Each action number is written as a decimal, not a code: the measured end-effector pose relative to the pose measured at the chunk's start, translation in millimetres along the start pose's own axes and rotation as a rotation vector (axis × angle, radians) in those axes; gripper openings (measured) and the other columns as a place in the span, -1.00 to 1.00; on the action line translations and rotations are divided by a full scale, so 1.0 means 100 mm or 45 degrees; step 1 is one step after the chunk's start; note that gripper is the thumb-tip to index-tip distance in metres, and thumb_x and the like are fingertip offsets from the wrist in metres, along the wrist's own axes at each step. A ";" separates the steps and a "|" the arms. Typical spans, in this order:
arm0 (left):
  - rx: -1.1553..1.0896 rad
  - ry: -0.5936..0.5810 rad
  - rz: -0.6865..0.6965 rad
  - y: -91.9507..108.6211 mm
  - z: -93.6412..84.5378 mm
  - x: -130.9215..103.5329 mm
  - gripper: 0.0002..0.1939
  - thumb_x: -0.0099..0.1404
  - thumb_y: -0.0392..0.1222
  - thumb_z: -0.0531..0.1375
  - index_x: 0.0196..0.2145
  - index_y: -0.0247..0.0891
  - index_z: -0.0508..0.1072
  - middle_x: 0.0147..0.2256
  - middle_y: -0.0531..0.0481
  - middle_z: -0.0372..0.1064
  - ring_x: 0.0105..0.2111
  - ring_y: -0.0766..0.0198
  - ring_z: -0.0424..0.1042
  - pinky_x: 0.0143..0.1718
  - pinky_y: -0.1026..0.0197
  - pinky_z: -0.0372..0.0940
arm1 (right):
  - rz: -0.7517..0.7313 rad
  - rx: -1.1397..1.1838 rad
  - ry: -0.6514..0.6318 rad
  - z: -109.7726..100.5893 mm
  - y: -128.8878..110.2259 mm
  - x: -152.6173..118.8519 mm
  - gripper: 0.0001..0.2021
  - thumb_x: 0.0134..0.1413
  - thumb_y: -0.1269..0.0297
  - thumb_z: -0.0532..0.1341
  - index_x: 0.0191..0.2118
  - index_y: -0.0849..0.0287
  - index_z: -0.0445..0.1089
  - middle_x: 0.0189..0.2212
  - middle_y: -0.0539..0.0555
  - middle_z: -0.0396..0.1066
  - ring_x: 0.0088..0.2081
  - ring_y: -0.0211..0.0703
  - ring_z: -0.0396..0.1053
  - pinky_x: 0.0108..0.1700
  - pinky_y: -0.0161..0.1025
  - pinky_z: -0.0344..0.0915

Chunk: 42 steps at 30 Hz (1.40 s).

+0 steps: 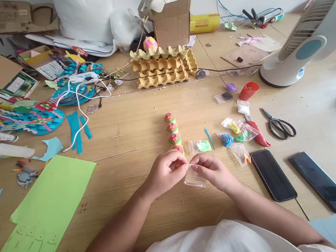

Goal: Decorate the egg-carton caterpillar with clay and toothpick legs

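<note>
A small clear packet of thin sticks [195, 177] hangs between my two hands, low over the table. My left hand [169, 170] pinches its upper left corner, thumb against fingers. The upper right part of the packet is in the closed fingers of my right hand [212, 169]. Just beyond my left hand, a row of several red, green and yellow decorated domes [172, 128] runs away from me; the nearest one is partly hidden by that hand. A bag of pale green clay [203, 145] and a thin blue tool [209, 138] lie beyond my right hand.
Bags of coloured clay [227, 139], scissors [279, 124], a red cup [248, 90] and two phones [273, 175] are at the right, with a white fan [297, 49] behind. Green paper [47, 212] lies at the left. Egg cartons [163, 77] stand at the back.
</note>
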<state>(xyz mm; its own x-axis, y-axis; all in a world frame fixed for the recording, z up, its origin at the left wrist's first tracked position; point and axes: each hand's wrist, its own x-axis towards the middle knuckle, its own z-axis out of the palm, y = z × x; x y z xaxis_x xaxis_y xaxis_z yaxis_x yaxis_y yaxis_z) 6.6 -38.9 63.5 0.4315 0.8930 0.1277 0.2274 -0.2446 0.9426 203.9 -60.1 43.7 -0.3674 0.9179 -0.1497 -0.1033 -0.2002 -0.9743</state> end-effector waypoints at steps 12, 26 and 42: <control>0.163 0.028 0.118 0.02 0.00 -0.02 -0.90 0.38 -0.24 0.25 -0.16 -0.21 0.56 -0.20 -0.07 0.53 -0.27 0.27 0.47 -0.27 0.26 0.36 | -0.067 -0.075 -0.051 -0.01 -0.07 -0.02 -0.69 0.19 0.00 0.31 -0.36 0.17 0.41 -0.51 -0.06 0.28 -0.49 -0.30 0.15 -0.43 -0.33 0.12; 0.176 0.037 0.072 0.10 -0.02 -0.02 -0.83 0.44 -0.21 0.19 -0.32 -0.24 0.51 -0.29 -0.04 0.52 -0.31 0.29 0.46 -0.29 0.27 0.36 | -0.159 -0.169 0.093 -0.01 -0.05 -0.05 -0.68 0.25 -0.02 0.28 -0.34 0.16 0.44 -0.46 0.02 0.40 -0.43 -0.24 0.29 -0.36 -0.29 0.27; -0.169 0.143 -0.041 0.08 0.18 -0.09 -0.95 0.35 -0.27 0.25 -0.30 -0.23 0.44 -0.33 0.00 0.49 -0.31 0.30 0.50 -0.25 0.27 0.42 | -0.601 -0.721 0.226 0.06 -0.01 -0.14 -0.93 0.37 0.33 0.13 -0.21 0.08 0.33 -0.35 0.07 0.46 -0.33 -0.15 0.41 -0.26 -0.19 0.33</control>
<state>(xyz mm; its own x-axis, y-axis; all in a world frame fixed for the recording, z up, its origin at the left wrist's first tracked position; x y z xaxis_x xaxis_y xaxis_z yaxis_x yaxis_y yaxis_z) 20.0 -55.9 63.9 0.3236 0.9381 0.1235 0.1187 -0.1697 0.9783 203.8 -75.1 47.7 -0.2424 0.9135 0.3267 0.2957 0.3902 -0.8719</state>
